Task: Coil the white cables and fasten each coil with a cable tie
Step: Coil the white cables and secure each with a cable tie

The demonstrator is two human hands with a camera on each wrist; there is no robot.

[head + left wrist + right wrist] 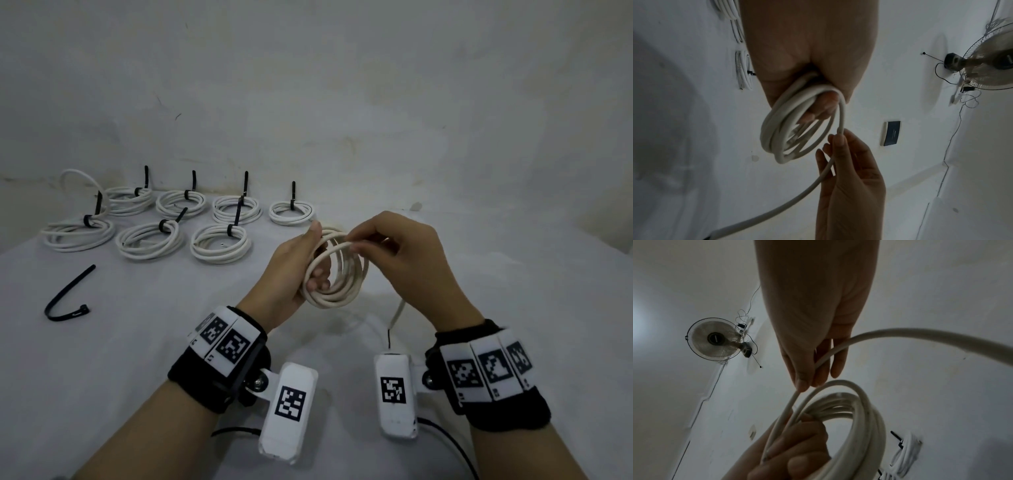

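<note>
A white cable coil point(337, 274) of several loops hangs above the table, and my left hand point(310, 265) grips it with fingers curled through the loops. My right hand point(354, 244) pinches the outermost strand at the top of the coil between thumb and fingertips. The loose tail point(398, 311) of the cable hangs below my right palm. In the left wrist view the coil point(774, 129) sits in my left hand point(818, 104), and my right hand point(838, 138) pinches the strand. In the right wrist view the strand point(900, 335) runs through my right fingers point(803, 379) to the coil point(861, 418). One loose black cable tie point(65, 298) lies at the left.
Several tied white coils point(219, 243) with upright black tie tails lie in two rows at the back left of the white table point(479, 267). A stained wall point(342, 102) stands right behind. A wall fan point(715, 339) shows in the wrist views.
</note>
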